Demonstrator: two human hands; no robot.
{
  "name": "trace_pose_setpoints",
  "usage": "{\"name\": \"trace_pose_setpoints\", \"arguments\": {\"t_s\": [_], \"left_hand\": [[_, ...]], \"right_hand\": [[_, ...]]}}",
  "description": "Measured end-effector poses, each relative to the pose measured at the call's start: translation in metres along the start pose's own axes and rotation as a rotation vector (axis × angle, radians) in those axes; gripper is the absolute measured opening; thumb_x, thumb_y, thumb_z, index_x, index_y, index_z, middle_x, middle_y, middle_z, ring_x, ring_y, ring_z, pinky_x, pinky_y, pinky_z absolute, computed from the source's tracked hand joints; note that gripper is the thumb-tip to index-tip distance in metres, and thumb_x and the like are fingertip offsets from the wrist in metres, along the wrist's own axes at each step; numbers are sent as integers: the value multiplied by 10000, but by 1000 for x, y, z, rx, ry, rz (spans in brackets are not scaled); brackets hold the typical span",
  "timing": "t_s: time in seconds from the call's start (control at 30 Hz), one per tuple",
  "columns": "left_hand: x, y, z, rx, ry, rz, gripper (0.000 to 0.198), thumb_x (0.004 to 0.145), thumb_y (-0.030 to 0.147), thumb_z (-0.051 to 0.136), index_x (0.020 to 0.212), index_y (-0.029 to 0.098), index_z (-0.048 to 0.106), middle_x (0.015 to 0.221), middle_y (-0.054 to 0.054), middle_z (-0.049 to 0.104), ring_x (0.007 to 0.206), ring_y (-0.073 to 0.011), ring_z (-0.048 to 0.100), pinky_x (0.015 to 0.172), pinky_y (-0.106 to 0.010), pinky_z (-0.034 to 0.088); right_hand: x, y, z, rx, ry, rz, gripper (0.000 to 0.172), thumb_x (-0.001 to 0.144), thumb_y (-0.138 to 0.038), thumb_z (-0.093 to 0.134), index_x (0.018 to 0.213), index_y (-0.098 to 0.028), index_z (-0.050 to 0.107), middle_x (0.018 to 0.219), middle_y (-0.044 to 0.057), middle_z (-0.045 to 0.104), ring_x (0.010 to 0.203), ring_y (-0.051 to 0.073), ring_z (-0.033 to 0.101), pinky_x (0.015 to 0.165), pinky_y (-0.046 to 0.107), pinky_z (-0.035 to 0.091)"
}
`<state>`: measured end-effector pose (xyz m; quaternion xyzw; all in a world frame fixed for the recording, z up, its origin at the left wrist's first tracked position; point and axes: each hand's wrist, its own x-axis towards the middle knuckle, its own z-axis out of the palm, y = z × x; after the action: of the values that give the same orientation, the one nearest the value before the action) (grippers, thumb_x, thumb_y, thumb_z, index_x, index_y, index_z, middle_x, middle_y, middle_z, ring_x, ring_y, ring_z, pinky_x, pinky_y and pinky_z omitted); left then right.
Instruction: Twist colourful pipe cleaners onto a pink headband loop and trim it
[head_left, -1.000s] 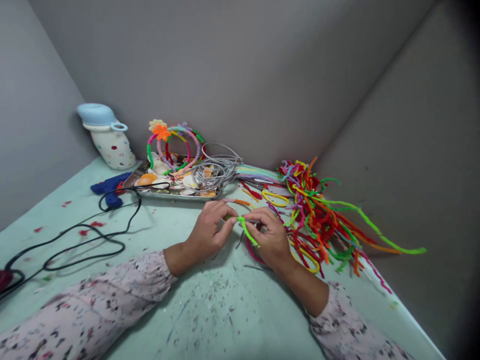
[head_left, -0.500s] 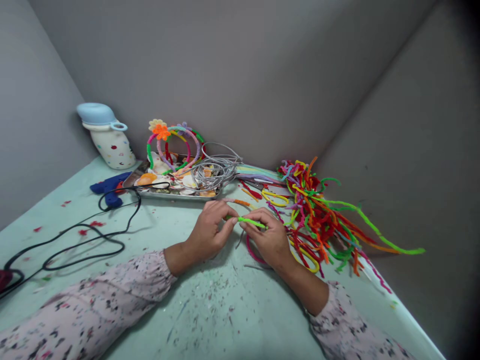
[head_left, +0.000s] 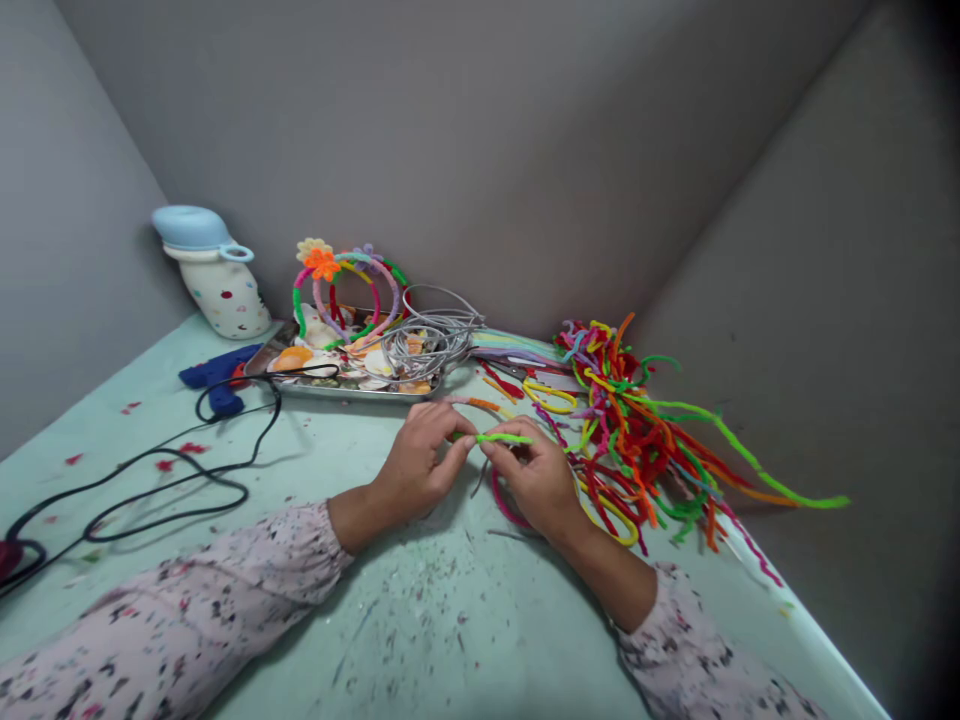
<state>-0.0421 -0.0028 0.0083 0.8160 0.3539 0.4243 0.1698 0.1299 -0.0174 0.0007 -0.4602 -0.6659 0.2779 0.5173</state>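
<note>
I'm pinching the bright green fuzzy stem [head_left: 505,438] in my left hand [head_left: 424,455] above the worktop [head_left: 420,640], its long axis running sideways across my right hand [head_left: 538,475], whose fingers are curling close, grip there unclear.

- The left arm [head_left: 187,600] is stretched forward from the lower left, and the right arm [head_left: 697,650] is angled in from the lower right
- Both wrists [head_left: 352,518] are bared below the cuffs [head_left: 330,530]
- The left hand [head_left: 420,462] is curled, with thumb and forefinger pinched
- The right hand [head_left: 541,478] is likewise curled and pinched
- The hands are held close together, fingertips turned toward each other
</note>
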Motion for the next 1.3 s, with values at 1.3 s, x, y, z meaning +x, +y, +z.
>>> {"name": "trace_pose_setpoints", "arguments": {"t_s": [1.3], "left_hand": [[1, -1, 1, 31, -17, 22, 141, 920, 246, 466, 862, 185, 579, 818, -33, 612, 839, -191, 541, 829, -377, 382]], "right_hand": [[0, -2, -2, 149, -48, 299, 266, 831, -424, 569, 707, -189, 581, 598, -34, 504, 550, 120, 433, 545, 248, 368]]}}
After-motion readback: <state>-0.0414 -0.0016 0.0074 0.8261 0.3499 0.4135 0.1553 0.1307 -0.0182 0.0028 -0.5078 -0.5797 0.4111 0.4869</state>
